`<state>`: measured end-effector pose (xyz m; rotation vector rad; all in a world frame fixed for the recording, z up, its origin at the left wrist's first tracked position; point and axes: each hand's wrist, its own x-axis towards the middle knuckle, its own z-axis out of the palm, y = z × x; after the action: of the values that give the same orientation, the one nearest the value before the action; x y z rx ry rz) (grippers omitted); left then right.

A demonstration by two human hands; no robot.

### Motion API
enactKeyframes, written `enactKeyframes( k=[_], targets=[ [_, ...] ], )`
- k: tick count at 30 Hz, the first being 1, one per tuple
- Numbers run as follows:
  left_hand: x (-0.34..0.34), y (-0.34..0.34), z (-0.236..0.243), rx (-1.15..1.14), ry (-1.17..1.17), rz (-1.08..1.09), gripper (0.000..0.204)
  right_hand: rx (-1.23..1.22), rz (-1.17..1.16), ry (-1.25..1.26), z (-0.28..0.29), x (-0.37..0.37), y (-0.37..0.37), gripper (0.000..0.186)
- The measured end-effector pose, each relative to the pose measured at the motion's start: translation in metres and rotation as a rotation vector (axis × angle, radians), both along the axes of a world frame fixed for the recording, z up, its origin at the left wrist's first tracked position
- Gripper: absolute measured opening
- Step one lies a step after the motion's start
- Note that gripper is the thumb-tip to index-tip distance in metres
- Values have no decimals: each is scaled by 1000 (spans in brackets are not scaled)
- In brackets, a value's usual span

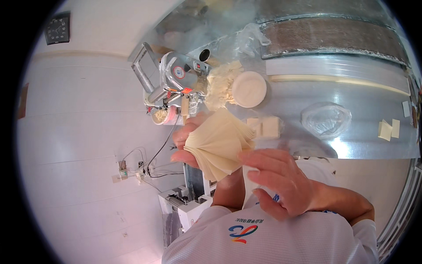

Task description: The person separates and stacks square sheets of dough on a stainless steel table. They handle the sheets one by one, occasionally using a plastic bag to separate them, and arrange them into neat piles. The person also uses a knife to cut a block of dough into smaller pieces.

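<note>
A thick stack of thin, pale yellow square dough wrappers (pixel 222 143) is spread like a fan in front of my chest. My left hand (pixel 187 143) grips it from the left side, thumb and fingers wrapped around the edge, part of the palm hidden behind the sheets. Against the right edge of the fan, my right hand (pixel 279 178) rests its fingertips, with fingers stretched out and thumb apart. Just beyond the fan, on the metal table, sit small stacks of cut wrappers (pixel 269 126). A white round tub (pixel 249 89) stands behind them, beside a loose heap of dough scraps (pixel 220 86).
A metal tabletop machine (pixel 180 75) stands at the back left, a tub of scraps (pixel 161 116) below it. A clear plastic bag (pixel 326 120) and loose wrapper pieces (pixel 385 130) lie right. Dark boards (pixel 334 39) lie behind. Another white machine (pixel 189 211) is lower left, near wall cables.
</note>
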<state>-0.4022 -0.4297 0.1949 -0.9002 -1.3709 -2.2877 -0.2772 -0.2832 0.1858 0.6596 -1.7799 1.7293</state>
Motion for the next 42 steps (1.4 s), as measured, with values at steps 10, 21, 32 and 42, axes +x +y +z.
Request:
enactKeyframes(
  k=[10, 21, 32, 42],
  targets=[
    [4, -4, -1, -121, 3, 62, 62, -198, 114, -79, -1, -4, 1, 64],
    [0, -16, -12, -138, 23, -4, 64, -50, 135, -16, -1, -5, 7, 62],
    [10, 11, -13, -1031, -337, -108, 29, -1395, 886, -945, -73, -44, 14, 56],
    [12, 24, -26, -1550, 145, 244, 27, -436, 344, -905, -78, -42, 45, 50]
  ],
)
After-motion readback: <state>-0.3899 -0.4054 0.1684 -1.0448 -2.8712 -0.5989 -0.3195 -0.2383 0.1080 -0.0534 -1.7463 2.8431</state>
